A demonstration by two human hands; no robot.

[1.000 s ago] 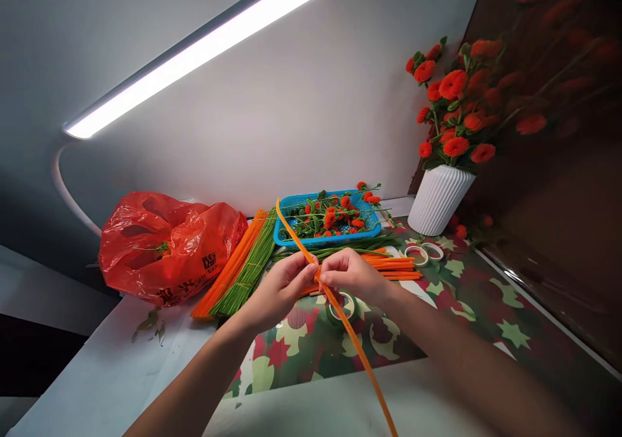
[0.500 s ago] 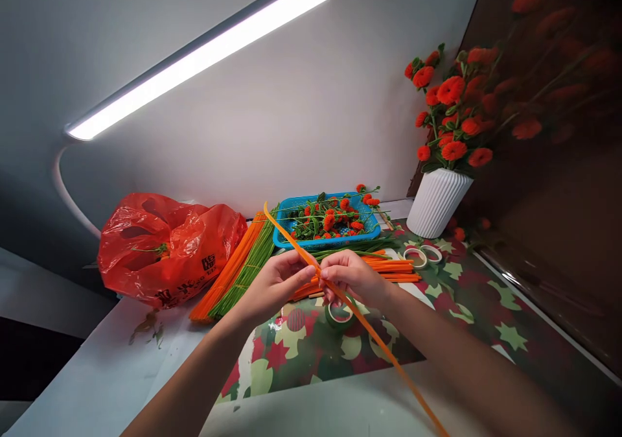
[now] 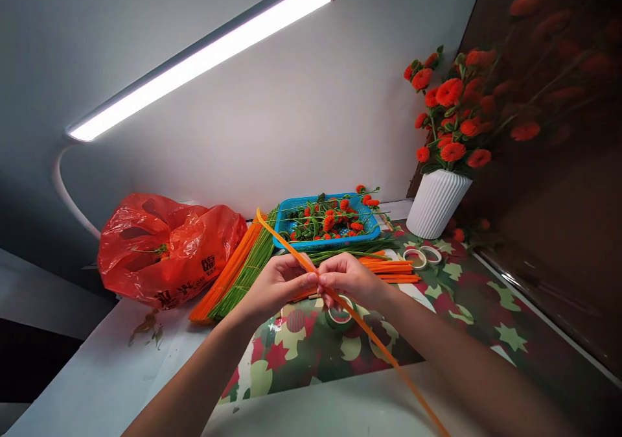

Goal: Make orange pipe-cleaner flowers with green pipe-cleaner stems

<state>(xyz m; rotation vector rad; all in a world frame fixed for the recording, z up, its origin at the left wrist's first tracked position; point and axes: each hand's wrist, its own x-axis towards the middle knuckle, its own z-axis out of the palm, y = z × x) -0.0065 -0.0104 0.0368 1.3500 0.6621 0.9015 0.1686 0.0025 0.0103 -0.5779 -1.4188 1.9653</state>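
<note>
A long orange pipe cleaner [image 3: 381,345] runs slantwise between my hands, its tip up at the left and its tail trailing off the bottom edge. My left hand [image 3: 283,283] pinches it near the middle of the view. Right beside, with fingertips almost meeting the left ones, my right hand [image 3: 350,280] also pinches the strip. Below my right hand a roll of green tape [image 3: 340,320] lies on the patterned mat, partly covered by the fingers. Behind the hands lie loose orange pipe cleaners [image 3: 393,267].
Bundled orange and green pipe cleaners [image 3: 243,275] lie left, beside a red plastic bag [image 3: 165,249]. A blue basket [image 3: 326,241] holds red flowers. Tape rolls [image 3: 415,258] lie near a white vase [image 3: 437,203] of flowers. A lit lamp [image 3: 208,54] hangs overhead.
The orange pipe cleaner's upper tip has shifted slightly left and down. Both hands keep their pinch at nearly the same spot.
</note>
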